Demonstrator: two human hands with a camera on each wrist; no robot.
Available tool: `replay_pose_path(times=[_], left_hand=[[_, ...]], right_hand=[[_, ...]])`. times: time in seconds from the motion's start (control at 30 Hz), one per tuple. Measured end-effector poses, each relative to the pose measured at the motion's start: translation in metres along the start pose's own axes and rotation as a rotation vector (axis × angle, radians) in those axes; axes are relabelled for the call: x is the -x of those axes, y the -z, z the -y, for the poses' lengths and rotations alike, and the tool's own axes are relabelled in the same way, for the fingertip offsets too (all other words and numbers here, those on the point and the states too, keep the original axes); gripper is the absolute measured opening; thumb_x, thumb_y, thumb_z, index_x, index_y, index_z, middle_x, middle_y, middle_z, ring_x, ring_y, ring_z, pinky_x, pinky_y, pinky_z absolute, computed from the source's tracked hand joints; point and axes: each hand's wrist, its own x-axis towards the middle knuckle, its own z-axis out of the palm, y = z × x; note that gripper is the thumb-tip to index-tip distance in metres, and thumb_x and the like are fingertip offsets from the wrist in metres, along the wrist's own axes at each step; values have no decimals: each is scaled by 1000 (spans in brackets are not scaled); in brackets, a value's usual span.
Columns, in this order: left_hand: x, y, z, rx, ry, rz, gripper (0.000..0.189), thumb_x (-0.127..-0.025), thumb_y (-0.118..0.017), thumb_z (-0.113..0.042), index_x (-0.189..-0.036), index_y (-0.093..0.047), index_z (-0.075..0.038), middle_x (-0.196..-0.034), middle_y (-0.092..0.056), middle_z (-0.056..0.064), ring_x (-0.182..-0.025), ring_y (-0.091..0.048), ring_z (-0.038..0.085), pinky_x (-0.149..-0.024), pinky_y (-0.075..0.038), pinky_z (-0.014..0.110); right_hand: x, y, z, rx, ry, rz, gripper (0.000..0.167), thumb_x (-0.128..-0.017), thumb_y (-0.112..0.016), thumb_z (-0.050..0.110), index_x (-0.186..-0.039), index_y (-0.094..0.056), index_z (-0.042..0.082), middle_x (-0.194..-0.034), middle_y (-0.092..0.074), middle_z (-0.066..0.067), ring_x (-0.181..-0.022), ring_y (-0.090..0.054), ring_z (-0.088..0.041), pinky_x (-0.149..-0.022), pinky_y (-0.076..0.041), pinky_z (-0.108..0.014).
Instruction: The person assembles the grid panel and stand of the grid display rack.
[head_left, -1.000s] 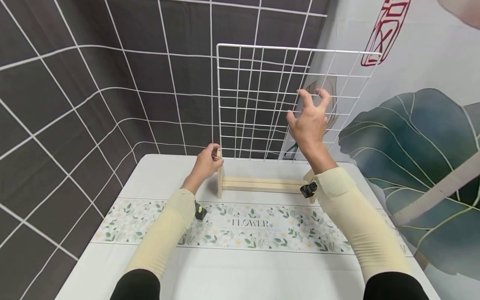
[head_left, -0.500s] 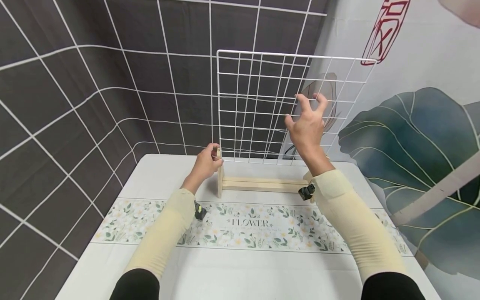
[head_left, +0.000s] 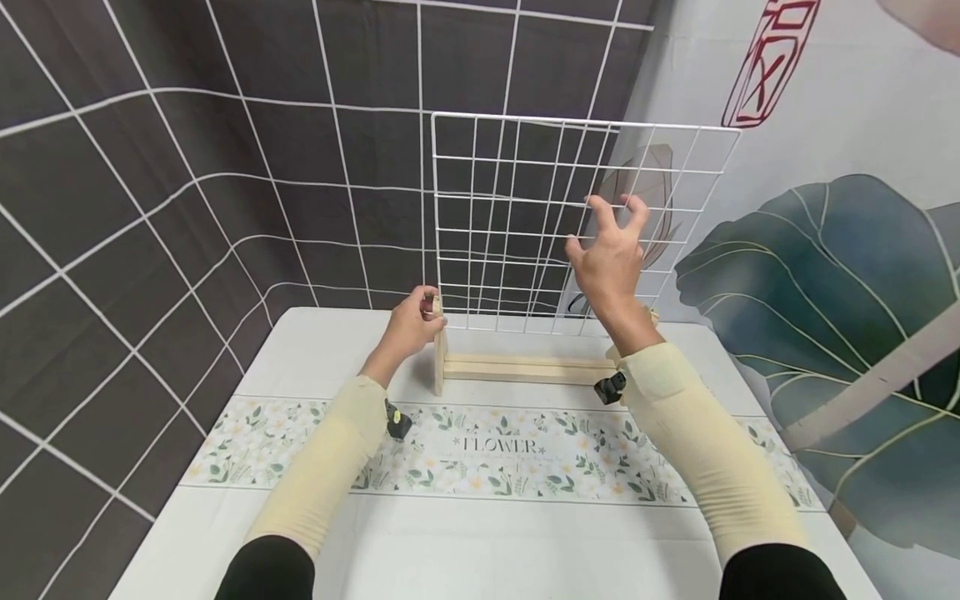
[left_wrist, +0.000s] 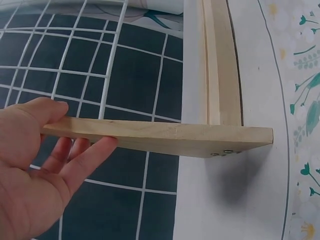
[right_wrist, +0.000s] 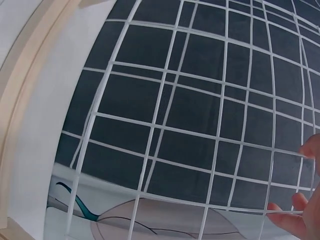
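Since the dark cloth (head_left: 277, 150) behind my work carries white lines of its own, wire and print are easy to confuse. Below it lies the table (head_left: 510, 542), which gives the wooden stand level footing, while a floral band (head_left: 495, 458) crosses it nearer me.

Upright beyond the stand's rail, the white grid (head_left: 551, 202) rises from low over the table's far end. Its left side comes down beside the stand's left board, but I can't tell whether the wires touch the wood.

The stand (head_left: 528, 369) sits crosswise near the far end, its rail running between two end pieces; the right one is mostly hidden by my sleeve (head_left: 712, 450).

My right hand (head_left: 611, 258) grips the grid right of its middle, fingers spread and hooked at the wires. I judge that this high hold controls its lean and bears much of its weight.

My left hand (head_left: 410, 325) pinches the upper part of the left board (left_wrist: 165, 131), thumb on one face and fingers on the other, seemingly to keep the light stand from sliding or tipping.

Smallest are the screws (left_wrist: 228, 151) low on that board, which appear to fix it to the rail.
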Motion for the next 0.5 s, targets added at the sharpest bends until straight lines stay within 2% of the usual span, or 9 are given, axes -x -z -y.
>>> replay_pose_path(times=[0.1,0.17,0.27,0.33,0.5], left_hand=[[-2,2,0,47,21,31,56,-94,-66,-10,-145,-44,-8,-125,-60,20,-112,-62,31,-85,-62,36],[-4,5,-1,60,37,49,56,-95,-66,-14,-146,-44,-8,-127,-59,19,-114,-61,31,-90,-61,38],[-7,10,-7,59,39,33,57,-96,-68,-20,-146,-45,-7,-132,-59,19,-120,-60,33,-101,-55,44],[-9,15,-14,59,19,-15,57,-96,-69,-23,-146,-46,-7,-135,-58,19,-123,-60,35,-105,-51,46],[-15,29,-42,102,-81,-226,54,-94,-70,-23,-143,-51,-7,-135,-58,18,-122,-61,35,-105,-50,48]], right_hand=[[0,-1,-1,3,3,0,54,-87,-75,17,-138,-59,23,-151,-36,-15,-64,-46,-33,-60,-44,-47],[1,-2,-1,4,4,1,54,-87,-74,18,-139,-59,23,-151,-35,-15,-63,-45,-32,-59,-44,-47],[1,-3,-1,4,1,2,54,-87,-74,18,-139,-59,22,-151,-35,-15,-62,-45,-31,-59,-43,-46],[2,-3,-2,6,0,4,54,-87,-74,18,-139,-58,22,-152,-35,-15,-62,-44,-30,-58,-43,-45],[1,-4,-3,8,3,6,54,-88,-74,18,-139,-58,22,-152,-35,-15,-62,-45,-29,-59,-42,-43]])
